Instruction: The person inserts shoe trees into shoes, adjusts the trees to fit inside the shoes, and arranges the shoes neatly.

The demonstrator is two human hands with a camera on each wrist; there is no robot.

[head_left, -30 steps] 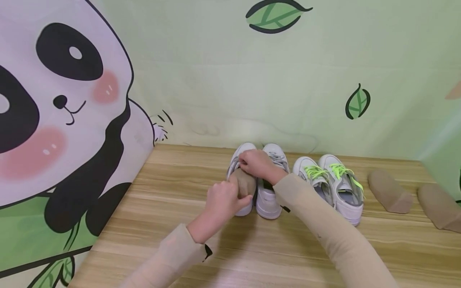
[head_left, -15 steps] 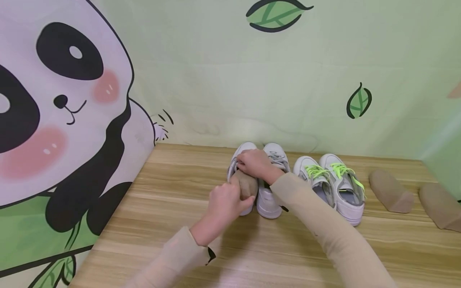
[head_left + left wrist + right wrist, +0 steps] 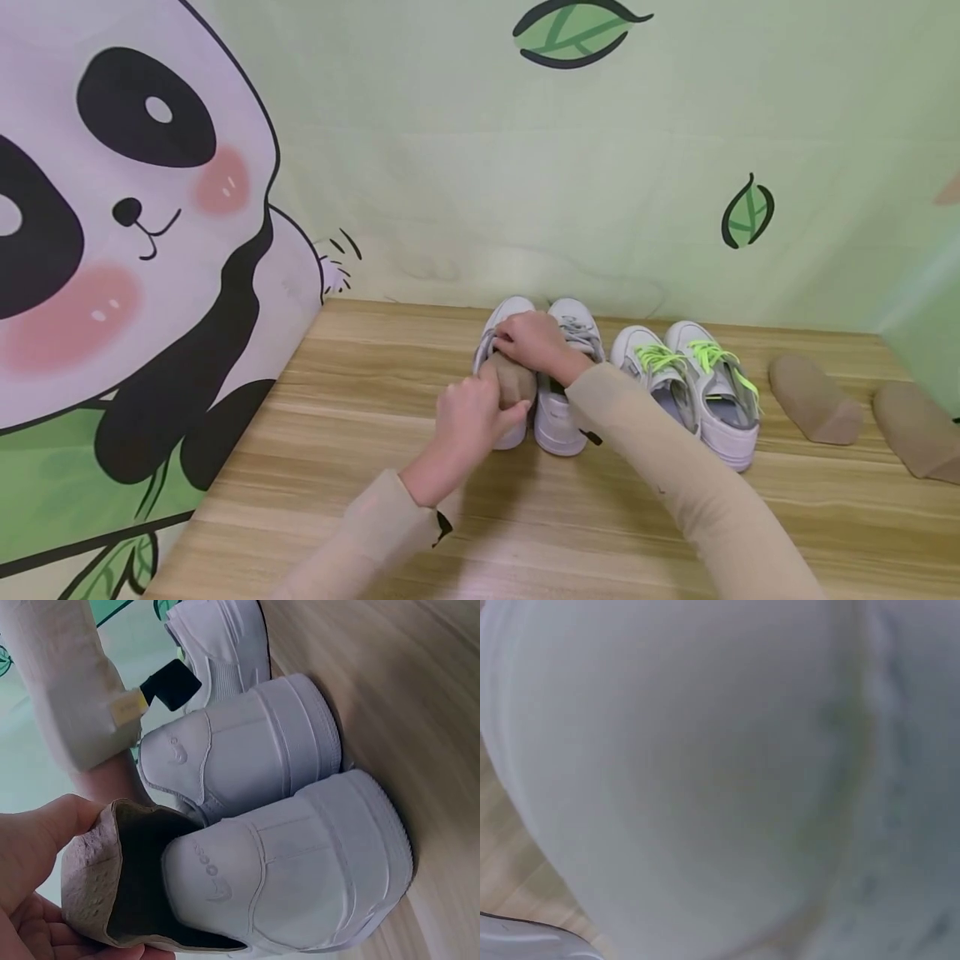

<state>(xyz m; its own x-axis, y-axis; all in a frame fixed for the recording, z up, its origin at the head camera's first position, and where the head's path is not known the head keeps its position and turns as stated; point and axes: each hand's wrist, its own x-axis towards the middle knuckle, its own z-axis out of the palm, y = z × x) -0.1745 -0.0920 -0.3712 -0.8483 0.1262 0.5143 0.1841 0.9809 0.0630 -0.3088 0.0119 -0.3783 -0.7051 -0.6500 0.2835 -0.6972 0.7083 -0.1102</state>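
My left hand (image 3: 465,425) pinches the rim of a brown, hollow pulp shoe insert (image 3: 512,379), thumb on one side and fingers on the other. In the left wrist view, the insert (image 3: 90,885) sits partly in the opening of the left grey-laced white sneaker (image 3: 232,885), its back end standing out around the heel. My right hand (image 3: 534,340) grips the same sneaker at the tongue, fingers curled; its fingertips are partly hidden. The matching sneaker (image 3: 561,425) stands alongside, under my right wrist. The right wrist view is mostly a blurred close-up of white shoe.
To the right stands another pair of white sneakers (image 3: 723,433) with neon green laces. Two more brown inserts (image 3: 813,400) lie farther right on the wood-grain surface (image 3: 360,375). A green printed backdrop (image 3: 450,167) rises directly behind the shoe toes, with a panda at left.
Little differs. My left hand has shifted very slightly at the insert; the right hand keeps its place on the sneaker, and the shoes have not moved.
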